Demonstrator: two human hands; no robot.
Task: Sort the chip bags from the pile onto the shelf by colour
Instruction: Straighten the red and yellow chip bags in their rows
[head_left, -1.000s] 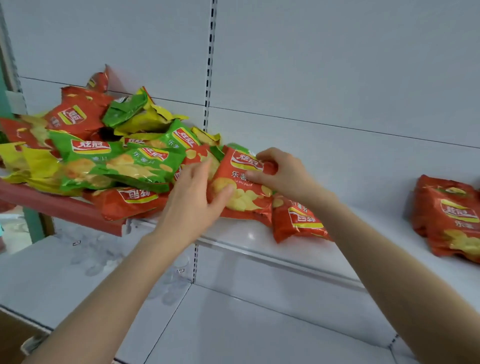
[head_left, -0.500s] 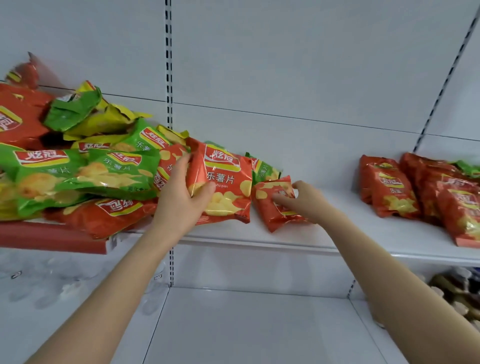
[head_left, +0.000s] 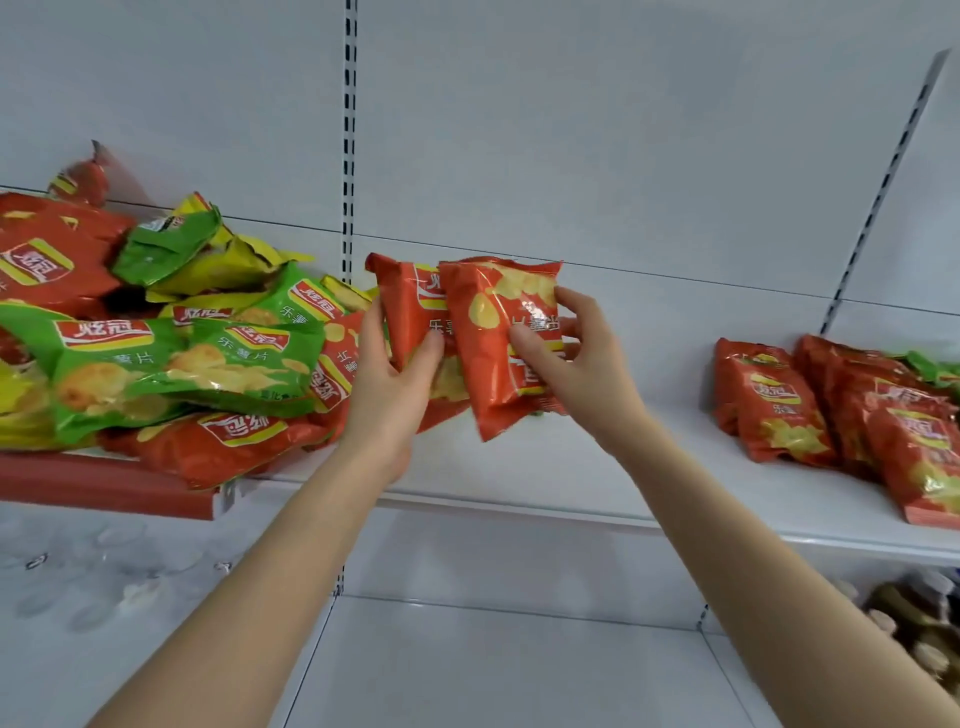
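White shelf (head_left: 597, 467) carries a mixed pile (head_left: 208, 353) and red bags (head_left: 831, 410).

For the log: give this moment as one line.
left hand: grips red foil chip bag | right hand: grips second red foil chip bag | both bags above white shelf

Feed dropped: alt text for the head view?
The left hand holds the left red bag and the right hand the right red bag, above the white shelf. Mixed red, green and yellow pile at left; sorted red bags at right.
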